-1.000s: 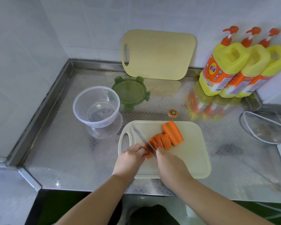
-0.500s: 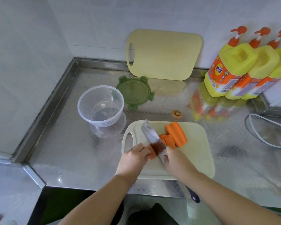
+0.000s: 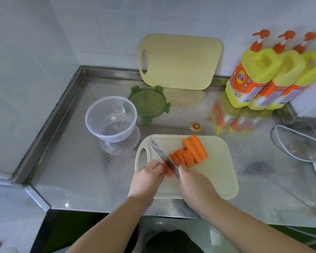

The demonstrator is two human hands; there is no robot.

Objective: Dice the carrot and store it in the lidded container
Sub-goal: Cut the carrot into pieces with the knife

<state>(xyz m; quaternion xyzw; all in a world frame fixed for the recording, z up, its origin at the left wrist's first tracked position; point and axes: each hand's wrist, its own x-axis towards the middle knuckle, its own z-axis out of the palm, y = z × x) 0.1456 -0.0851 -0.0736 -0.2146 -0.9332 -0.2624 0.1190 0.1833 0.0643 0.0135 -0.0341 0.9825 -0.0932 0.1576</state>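
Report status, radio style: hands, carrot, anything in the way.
Left hand holds carrot on cutting board; right hand grips knife, blade down mid-slice. Container empty, lid off. Nothing in the way.

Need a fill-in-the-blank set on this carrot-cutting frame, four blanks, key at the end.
1. The right hand grips the knife while the left hand holds the carrot, whose colour is ____.
2. The lid beside the clear container is coloured ____.
3. ____ yellow bottles stand by the wall.
4. The container stands to the ____ of the cutting board in use.
Missing words: orange; green; three; left.
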